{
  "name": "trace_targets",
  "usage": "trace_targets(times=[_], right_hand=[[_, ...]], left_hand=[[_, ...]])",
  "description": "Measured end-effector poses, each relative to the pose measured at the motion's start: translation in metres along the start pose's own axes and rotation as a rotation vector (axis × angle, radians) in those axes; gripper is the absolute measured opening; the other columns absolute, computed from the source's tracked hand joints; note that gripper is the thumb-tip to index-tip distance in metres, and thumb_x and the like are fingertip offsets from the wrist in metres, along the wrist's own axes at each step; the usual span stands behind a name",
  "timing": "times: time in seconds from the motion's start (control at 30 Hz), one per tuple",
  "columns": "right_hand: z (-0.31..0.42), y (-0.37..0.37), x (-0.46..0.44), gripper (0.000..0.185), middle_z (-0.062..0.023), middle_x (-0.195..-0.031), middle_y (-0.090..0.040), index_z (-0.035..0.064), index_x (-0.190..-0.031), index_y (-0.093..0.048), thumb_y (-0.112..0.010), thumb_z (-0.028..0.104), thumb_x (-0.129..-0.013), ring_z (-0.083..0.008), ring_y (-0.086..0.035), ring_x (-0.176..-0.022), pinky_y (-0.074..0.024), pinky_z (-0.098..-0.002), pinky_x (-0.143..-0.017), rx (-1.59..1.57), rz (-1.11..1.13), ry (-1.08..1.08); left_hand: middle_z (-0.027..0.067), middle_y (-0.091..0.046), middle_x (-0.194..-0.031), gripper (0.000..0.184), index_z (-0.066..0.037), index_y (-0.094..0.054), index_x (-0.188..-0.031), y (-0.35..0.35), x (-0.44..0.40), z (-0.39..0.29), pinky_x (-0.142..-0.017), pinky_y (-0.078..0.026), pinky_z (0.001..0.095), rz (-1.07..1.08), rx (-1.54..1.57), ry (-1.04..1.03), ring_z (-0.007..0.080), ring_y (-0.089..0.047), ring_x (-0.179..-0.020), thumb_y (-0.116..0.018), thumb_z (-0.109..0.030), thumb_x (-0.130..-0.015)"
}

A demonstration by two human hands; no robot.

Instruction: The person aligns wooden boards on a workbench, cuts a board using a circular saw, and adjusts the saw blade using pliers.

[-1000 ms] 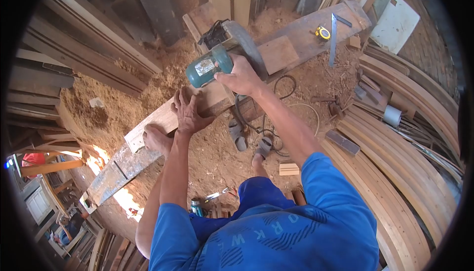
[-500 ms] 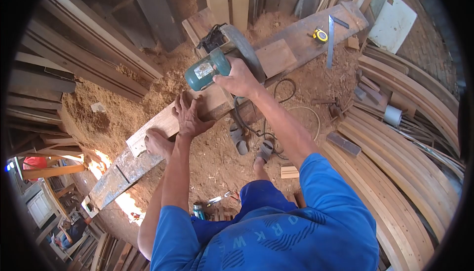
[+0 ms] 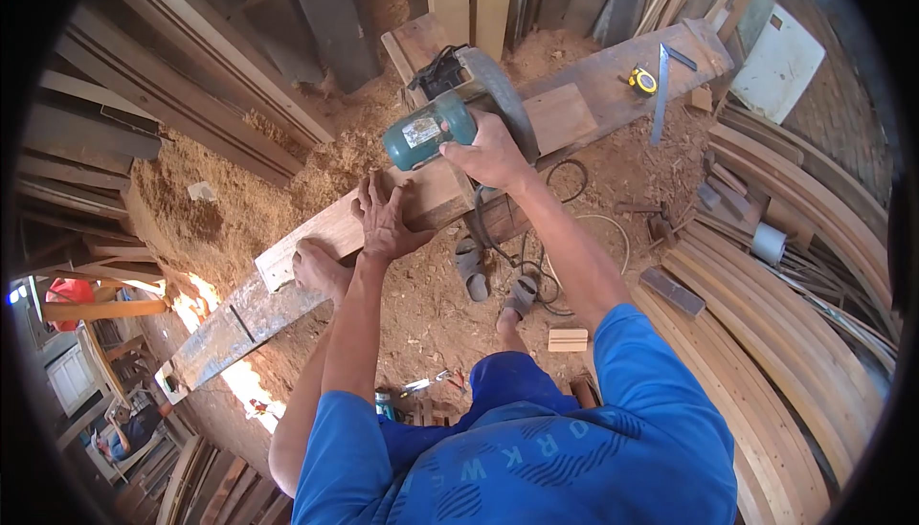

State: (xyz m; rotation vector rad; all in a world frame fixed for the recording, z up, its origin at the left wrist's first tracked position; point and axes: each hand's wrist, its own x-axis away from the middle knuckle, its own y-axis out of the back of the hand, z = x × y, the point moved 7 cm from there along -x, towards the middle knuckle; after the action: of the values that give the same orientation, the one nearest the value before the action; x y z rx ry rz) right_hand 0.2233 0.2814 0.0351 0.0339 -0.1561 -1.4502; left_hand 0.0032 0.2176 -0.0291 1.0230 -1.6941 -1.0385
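My right hand point(image 3: 486, 154) is closed round the handle of a green circular saw point(image 3: 417, 134). The saw rests across a light wooden board point(image 3: 330, 228), its round guard facing right. A short way left of the saw, my left hand point(image 3: 385, 222) lies on the board with fingers spread, the thumb toward the near edge. My bare foot point(image 3: 320, 268) presses on the board's left end. Underneath is a long, worn plank point(image 3: 215, 341). The saw's blade is hidden under the guard and body. A black power cord point(image 3: 484, 230) hangs from the saw to the floor.
On the plank's right end lie a yellow tape measure point(image 3: 642, 80) and a try square point(image 3: 661, 94). Sawdust point(image 3: 225, 209) heaps at the left. Curved timbers point(image 3: 756, 353) stack at the right. Pliers point(image 3: 452, 378) lie on the floor. Another person point(image 3: 129, 434) is at far left.
The whole view has shifted slightly, so the scene sits a little farther right. Both hands, the saw and the board keep about the same places relative to each other.
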Motion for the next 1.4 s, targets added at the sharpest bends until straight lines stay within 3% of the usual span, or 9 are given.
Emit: trace_targets(times=[0.33, 0.43, 0.53, 0.63, 0.77, 0.97, 1.07, 1.33, 1.4], right_hand=[[0.007, 0.0, 0.0, 0.032, -0.0072, -0.095, -0.066, -0.0027, -0.107, -0.062, -0.073, 0.015, -0.082, -0.015, -0.059, -0.091, -0.05, -0.034, -0.087, 0.016, -0.011, 0.112], [0.006, 0.0, 0.0, 0.034, -0.0197, -0.098, -0.07, -0.0043, -0.108, -0.064, -0.071, 0.013, -0.08, -0.0317, -0.067, -0.093, -0.0518, -0.041, -0.088, 0.001, -0.004, 0.083], [0.005, 0.0, 0.001, 0.034, -0.0195, -0.098, -0.07, -0.0045, -0.108, -0.063, -0.072, 0.013, -0.08, -0.0314, -0.067, -0.092, -0.0519, -0.041, -0.088, 0.021, -0.04, 0.071], [-0.003, -0.001, 0.007, 0.036, -0.0098, -0.096, -0.068, -0.0045, -0.111, -0.063, -0.073, 0.014, -0.082, -0.016, -0.062, -0.09, -0.0506, -0.0339, -0.086, 0.05, -0.022, -0.039], [0.007, 0.0, 0.027, 0.036, -0.0101, -0.096, -0.068, -0.0049, -0.112, -0.063, -0.073, 0.012, -0.082, -0.016, -0.062, -0.088, -0.0512, -0.0339, -0.085, 0.011, -0.021, -0.077], [0.008, -0.001, 0.035, 0.035, -0.0097, -0.094, -0.068, -0.0043, -0.111, -0.063, -0.074, 0.012, -0.081, -0.0156, -0.062, -0.087, -0.0515, -0.0335, -0.082, -0.049, -0.012, -0.034], [0.008, -0.001, 0.032, 0.035, -0.0094, -0.093, -0.067, -0.0042, -0.11, -0.063, -0.074, 0.012, -0.081, -0.0152, -0.061, -0.087, -0.0513, -0.0333, -0.083, -0.063, -0.04, -0.02], [0.003, -0.002, -0.004, 0.034, -0.0084, -0.093, -0.065, -0.0033, -0.109, -0.062, -0.073, 0.012, -0.081, -0.0158, -0.059, -0.09, -0.0498, -0.034, -0.087, -0.014, -0.023, 0.06], [-0.001, -0.004, -0.007, 0.038, -0.0174, -0.1, -0.069, -0.0048, -0.111, -0.063, -0.072, 0.013, -0.079, -0.0273, -0.065, -0.096, -0.0507, -0.0384, -0.091, -0.038, -0.019, 0.027]], left_hand=[[0.0273, -0.019, -0.162, 0.105, -0.029, -0.049, -0.145, -0.006, -0.001, 0.006, -0.116, -0.015, 0.0671, 0.028, 0.021, 0.007, 0.0474, -0.01, -0.152, -0.093, -0.052, -0.053], [0.027, -0.019, -0.162, 0.105, -0.029, -0.049, -0.145, -0.006, 0.0, 0.006, -0.116, -0.015, 0.067, 0.037, 0.022, 0.01, 0.0471, -0.01, -0.152, -0.094, -0.052, -0.052], [0.0266, -0.019, -0.163, 0.106, -0.029, -0.049, -0.145, -0.006, -0.002, 0.005, -0.116, -0.014, 0.0667, 0.055, 0.013, 0.024, 0.0468, -0.009, -0.153, -0.093, -0.052, -0.052], [0.0271, -0.02, -0.161, 0.104, -0.021, -0.049, -0.143, 0.001, 0.0, 0.001, -0.116, -0.016, 0.0671, 0.05, 0.013, 0.022, 0.0475, -0.012, -0.152, -0.093, -0.049, -0.053], [0.0268, -0.02, -0.161, 0.109, -0.028, -0.045, -0.148, -0.007, -0.003, 0.007, -0.116, -0.014, 0.0671, 0.063, 0.003, 0.032, 0.0464, -0.009, -0.152, -0.092, -0.052, -0.052], [0.0264, -0.022, -0.159, 0.11, -0.028, -0.044, -0.148, -0.004, -0.003, 0.004, -0.115, -0.014, 0.0671, 0.068, 0.013, 0.035, 0.0464, -0.01, -0.151, -0.092, -0.052, -0.052], [0.0257, -0.024, -0.157, 0.104, -0.018, -0.05, -0.14, -0.003, -0.003, 0.003, -0.114, -0.019, 0.0683, 0.028, -0.003, 0.021, 0.0475, -0.014, -0.15, -0.093, -0.048, -0.05], [0.0255, -0.021, -0.16, 0.104, -0.022, -0.05, -0.143, -0.002, -0.002, 0.001, -0.114, -0.019, 0.0689, 0.02, 0.014, -0.002, 0.0477, -0.015, -0.15, -0.093, -0.045, -0.052], [0.0257, -0.021, -0.161, 0.103, -0.022, -0.05, -0.143, -0.001, -0.002, -0.001, -0.114, -0.019, 0.0689, 0.028, 0.015, 0.001, 0.0476, -0.015, -0.151, -0.093, -0.045, -0.052]])
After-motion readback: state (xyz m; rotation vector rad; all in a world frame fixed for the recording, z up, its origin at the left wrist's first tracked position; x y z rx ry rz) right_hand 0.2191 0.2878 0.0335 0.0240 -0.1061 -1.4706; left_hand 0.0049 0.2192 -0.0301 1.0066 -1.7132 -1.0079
